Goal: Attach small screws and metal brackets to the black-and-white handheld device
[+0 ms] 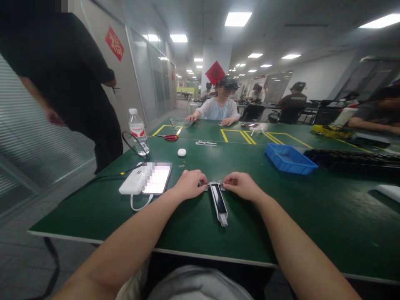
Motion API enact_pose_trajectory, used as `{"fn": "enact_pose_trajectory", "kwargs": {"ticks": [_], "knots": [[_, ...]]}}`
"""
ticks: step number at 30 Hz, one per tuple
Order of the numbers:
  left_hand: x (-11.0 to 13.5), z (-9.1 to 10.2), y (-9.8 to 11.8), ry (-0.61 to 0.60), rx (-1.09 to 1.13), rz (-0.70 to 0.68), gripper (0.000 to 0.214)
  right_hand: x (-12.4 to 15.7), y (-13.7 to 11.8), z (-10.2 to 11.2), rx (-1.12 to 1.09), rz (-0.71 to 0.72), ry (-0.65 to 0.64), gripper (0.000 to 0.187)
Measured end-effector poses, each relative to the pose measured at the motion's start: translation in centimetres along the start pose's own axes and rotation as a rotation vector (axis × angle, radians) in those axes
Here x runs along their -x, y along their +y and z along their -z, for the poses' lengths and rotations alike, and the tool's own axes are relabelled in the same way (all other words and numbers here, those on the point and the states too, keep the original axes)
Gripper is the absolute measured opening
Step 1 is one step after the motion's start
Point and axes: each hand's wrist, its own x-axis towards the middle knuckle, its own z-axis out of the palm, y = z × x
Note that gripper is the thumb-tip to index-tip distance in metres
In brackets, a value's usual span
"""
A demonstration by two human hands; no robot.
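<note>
I could read a gold 福 on the red diamond [114,43] by the left wall [96,33]; the pillar [215,53]'s red sign [215,73] and the bottle [135,119]'s red-and-white label [137,131] were too blurred.

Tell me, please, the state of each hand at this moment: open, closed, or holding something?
Left hand: closed, pinching the left grey tab at the white-framed device's far end.
Right hand: closed, pinching the right grey tab.
</note>
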Motion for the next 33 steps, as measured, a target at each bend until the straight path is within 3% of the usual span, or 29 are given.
{"fn": "enact_pose_trajectory", "kwargs": {"ticks": [13,33], "knots": [[-0.04,0.00,-0.01,0.005,0.008,0.003,0.016,-0.02,-0.09,-0.14,-0.009,-0.071,-0.008,0.016],[0.05,0.14,0.25,-0.007,0.004,0.014,0.015,0.11,-0.17,-0.32,0.004,-0.037,0.024,0.013]]}}
